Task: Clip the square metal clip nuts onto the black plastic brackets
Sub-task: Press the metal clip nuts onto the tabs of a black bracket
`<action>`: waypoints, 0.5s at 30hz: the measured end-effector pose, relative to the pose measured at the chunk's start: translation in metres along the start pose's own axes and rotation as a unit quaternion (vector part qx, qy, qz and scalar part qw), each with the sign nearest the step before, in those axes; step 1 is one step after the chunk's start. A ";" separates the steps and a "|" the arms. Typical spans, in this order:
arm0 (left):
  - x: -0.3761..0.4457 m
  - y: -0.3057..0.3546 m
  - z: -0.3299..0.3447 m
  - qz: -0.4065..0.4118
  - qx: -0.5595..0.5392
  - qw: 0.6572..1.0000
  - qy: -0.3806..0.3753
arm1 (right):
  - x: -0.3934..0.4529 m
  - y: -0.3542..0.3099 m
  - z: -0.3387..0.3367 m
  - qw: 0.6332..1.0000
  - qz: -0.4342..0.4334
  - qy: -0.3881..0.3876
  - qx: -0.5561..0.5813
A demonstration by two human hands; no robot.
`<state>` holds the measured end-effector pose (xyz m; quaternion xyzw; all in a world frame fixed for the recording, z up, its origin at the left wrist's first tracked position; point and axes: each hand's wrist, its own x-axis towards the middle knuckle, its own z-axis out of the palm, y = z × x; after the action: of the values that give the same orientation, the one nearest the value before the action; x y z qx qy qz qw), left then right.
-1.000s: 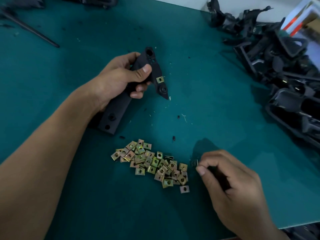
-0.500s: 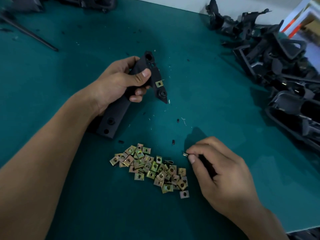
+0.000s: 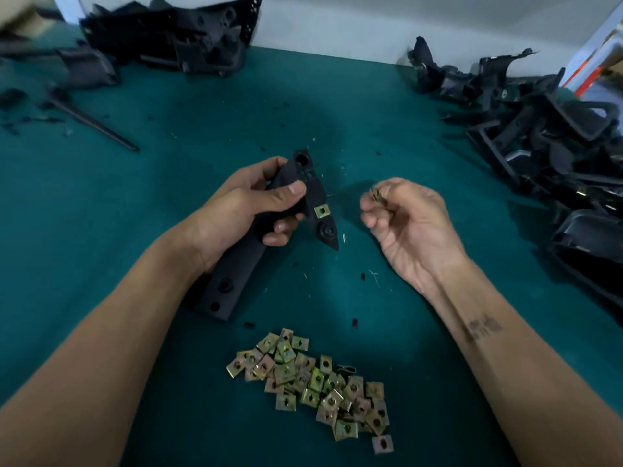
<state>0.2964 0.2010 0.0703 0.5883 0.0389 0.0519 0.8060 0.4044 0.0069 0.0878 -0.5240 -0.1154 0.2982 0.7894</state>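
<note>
The left hand [image 3: 249, 210] grips a black plastic bracket [image 3: 242, 261] around its middle, with the thumb lying across the front face and the other fingers curled round from behind. The bracket is tilted, its upper end with a round hole pointing away from the person and its long lower end reaching down to the green table [image 3: 101, 230]. One clip nut [image 3: 322, 211] already sits on the side arm of the bracket, just right of the thumb and above a round boss on that arm.

To the right of the bracket, apart from it, the right hand [image 3: 409, 227] is raised with the palm turned up toward the camera. Its fingers are curled together and the fingertips pinch a single clip nut [image 3: 376, 195] at the top left of the hand; how this nut is turned I cannot tell, because it is small and partly hidden.

Nearer to the person than the bracket, a loose pile of clip nuts [image 3: 313, 382] lies on the table, many overlapping each other. Far to the right of the bracket there is a big heap of black plastic parts [image 3: 553, 136], and another heap [image 3: 175, 35] lies beyond the bracket at the far edge of the table. A thin dark rod [image 3: 97, 124] lies far to the left of the bracket.
</note>
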 end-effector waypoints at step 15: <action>0.001 -0.003 0.002 -0.014 -0.014 1.000 -0.012 | 0.024 0.023 0.015 0.997 -0.009 -0.072 0.035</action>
<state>0.2982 0.1986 0.0684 0.5773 0.0368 0.0338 0.8150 0.4079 0.0382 0.0707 -0.4724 -0.1660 0.3315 0.7996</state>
